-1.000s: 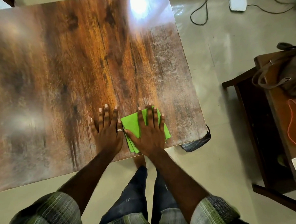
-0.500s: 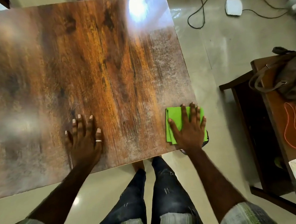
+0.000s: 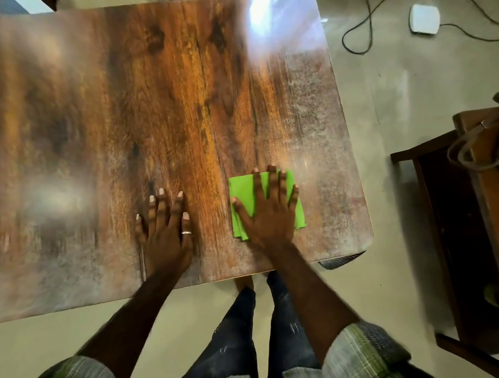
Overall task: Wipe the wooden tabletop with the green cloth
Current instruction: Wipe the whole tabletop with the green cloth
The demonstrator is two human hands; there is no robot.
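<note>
The green cloth (image 3: 244, 199) has swung back in from the right-hand edge, where it sat half a second ago, and now lies well inside the near right part of the wooden tabletop (image 3: 180, 105), away from that rounded corner. The left hand (image 3: 165, 232) has slid rightward too, closing some of the gap, though the two hands are clearly apart with bare wood between them.

Big picture: the tabletop fills most of the view, glossy in the far part, greyer and duller along the right side and the near edge. Mid-wipe, I'd say, working a side-to-side pass along the near strip.

Down to the hands. The right hand (image 3: 268, 209) lies flat on the folded cloth, fingers spread, palm pressing down rather than gripping; the cloth shows past it on the left and at the right corner. The left hand is flat too, fingers splayed on bare wood, holding nothing, a ring (image 3: 186, 233) on one finger. It looks like a brace.

Next move, by my reading: keep the palm pressed and carry the cloth onward, then step the strokes farther up the table, since most of the surface lies beyond reach of this strip.
</note>
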